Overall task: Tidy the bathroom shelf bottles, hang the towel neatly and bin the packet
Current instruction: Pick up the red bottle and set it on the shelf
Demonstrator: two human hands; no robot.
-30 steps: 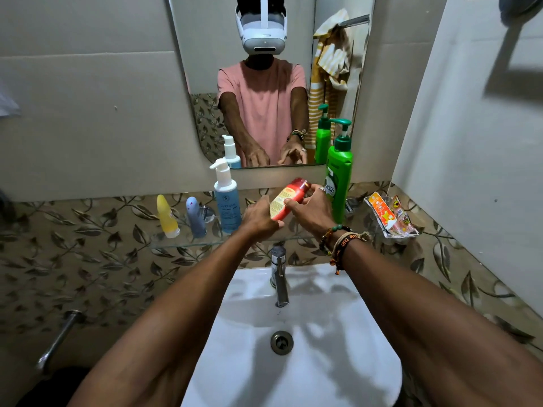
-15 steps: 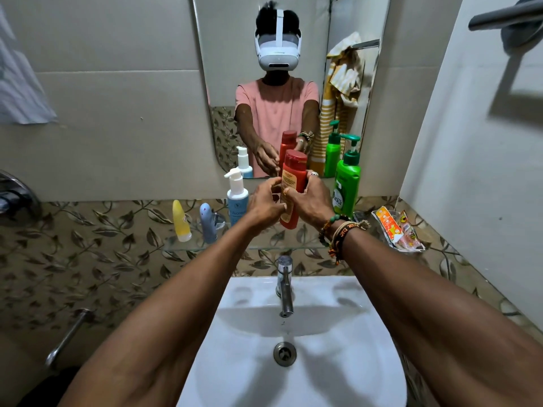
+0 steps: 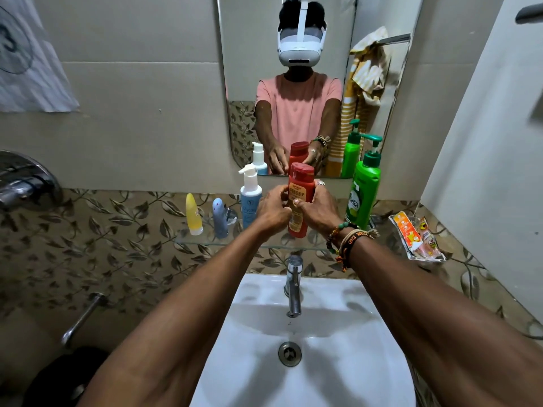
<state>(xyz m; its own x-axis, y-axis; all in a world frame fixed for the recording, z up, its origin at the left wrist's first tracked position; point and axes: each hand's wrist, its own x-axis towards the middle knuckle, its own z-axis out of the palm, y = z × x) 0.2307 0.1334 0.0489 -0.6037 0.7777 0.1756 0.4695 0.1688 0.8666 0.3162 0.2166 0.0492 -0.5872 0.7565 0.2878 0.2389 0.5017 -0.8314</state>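
Observation:
A red bottle [image 3: 300, 183] stands upright over the glass shelf [image 3: 202, 240], gripped from both sides by my left hand [image 3: 271, 211] and my right hand [image 3: 318, 211]. Whether its base touches the shelf I cannot tell. Left of it stand a white-and-blue pump bottle [image 3: 250, 195], a small blue bottle [image 3: 219, 217] and a small yellow bottle [image 3: 194, 214]. A green pump bottle [image 3: 363, 189] stands to the right. An orange packet [image 3: 412, 235] lies in a clear dish at the right wall. A yellow-striped towel [image 3: 365, 71] shows bunched on a rail in the mirror.
A white sink [image 3: 338, 362] with a chrome tap [image 3: 293, 284] sits below the shelf. The mirror [image 3: 249, 54] hangs above it. A shower valve [image 3: 23, 183] and a white cloth [image 3: 26, 60] are on the left wall. A pipe [image 3: 82, 318] sticks out low left.
The red bottle went from tilted in my hands to upright, and it has come down closer to the glass shelf. Both hands stayed on it.

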